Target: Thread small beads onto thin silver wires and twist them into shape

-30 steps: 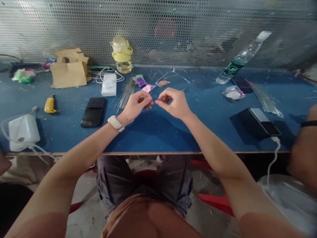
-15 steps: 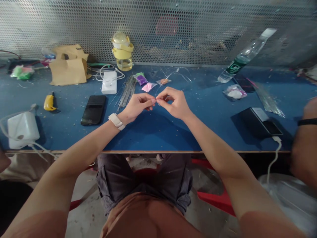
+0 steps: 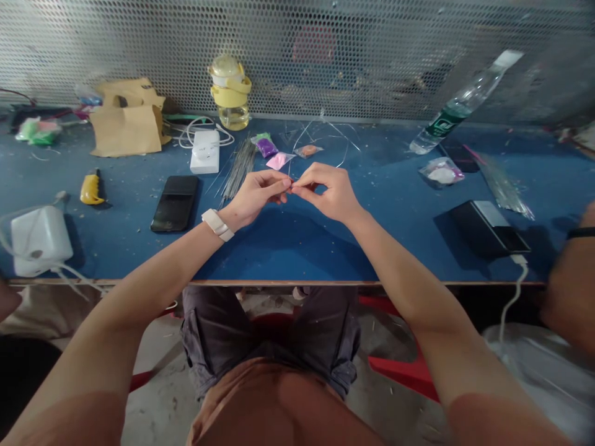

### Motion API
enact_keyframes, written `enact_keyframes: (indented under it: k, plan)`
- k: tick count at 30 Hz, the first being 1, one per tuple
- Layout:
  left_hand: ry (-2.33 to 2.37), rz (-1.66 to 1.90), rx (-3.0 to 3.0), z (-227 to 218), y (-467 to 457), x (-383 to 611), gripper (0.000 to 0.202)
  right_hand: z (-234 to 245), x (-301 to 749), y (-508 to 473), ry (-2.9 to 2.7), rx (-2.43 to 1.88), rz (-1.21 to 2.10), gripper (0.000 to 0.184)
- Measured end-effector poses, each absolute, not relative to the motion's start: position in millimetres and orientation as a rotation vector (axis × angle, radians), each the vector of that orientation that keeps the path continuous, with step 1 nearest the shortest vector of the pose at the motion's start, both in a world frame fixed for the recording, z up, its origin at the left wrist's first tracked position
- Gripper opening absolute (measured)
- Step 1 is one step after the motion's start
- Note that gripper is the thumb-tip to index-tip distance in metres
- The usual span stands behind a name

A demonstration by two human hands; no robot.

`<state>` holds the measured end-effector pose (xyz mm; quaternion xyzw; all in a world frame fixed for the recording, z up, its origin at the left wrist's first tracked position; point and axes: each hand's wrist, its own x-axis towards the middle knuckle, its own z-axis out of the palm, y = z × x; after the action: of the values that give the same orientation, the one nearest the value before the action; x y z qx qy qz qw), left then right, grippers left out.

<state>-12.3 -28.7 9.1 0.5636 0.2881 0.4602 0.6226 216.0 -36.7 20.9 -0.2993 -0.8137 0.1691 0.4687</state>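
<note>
Thumbs and fingers pinched tip to tip, a left hand and a right hand meet over the middle of a blue worktop, apparently gripping one thin strand that rises from their fingertips. Anything smaller caught there is too tiny to make out.

The strand looks feather-light and springy, probably stiff enough to keep its line yet easily bent, and apt to slip or roll; a close fingertip pinch near the working end should control it best.

Just beyond the hands lie three small packets: one purple and green, one pink and one orange. Two bundles of similar strands are in view, one grey just left of the packets, the other paler at far right, their pieces too fine to count. Two bottles stand at the far side, a yellow-lidded flask and a tilted green-labelled bottle; one black phone lies at left, one yellow cutter beyond it.
</note>
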Motion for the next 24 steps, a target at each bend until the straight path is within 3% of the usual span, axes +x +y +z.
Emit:
enact_keyframes:
  k: [9, 16, 24]
  plan:
    - [0.619, 1.095, 1.358, 6.9, -26.5, -13.0, 0.044, 23.0, 214.8, -37.3, -1.96, -0.748, 0.425, 0.039]
    - [0.662, 1.221, 1.454, 5.8, -28.2, -10.1, 0.033, 23.7, 210.1, -39.1, -1.815, -0.883, 0.679, 0.056]
    - [0.786, 1.3, 1.695, 12.3, -33.3, -11.4, 0.018, 23.1, 206.6, -37.6, -1.744, -0.919, 0.743, 0.06]
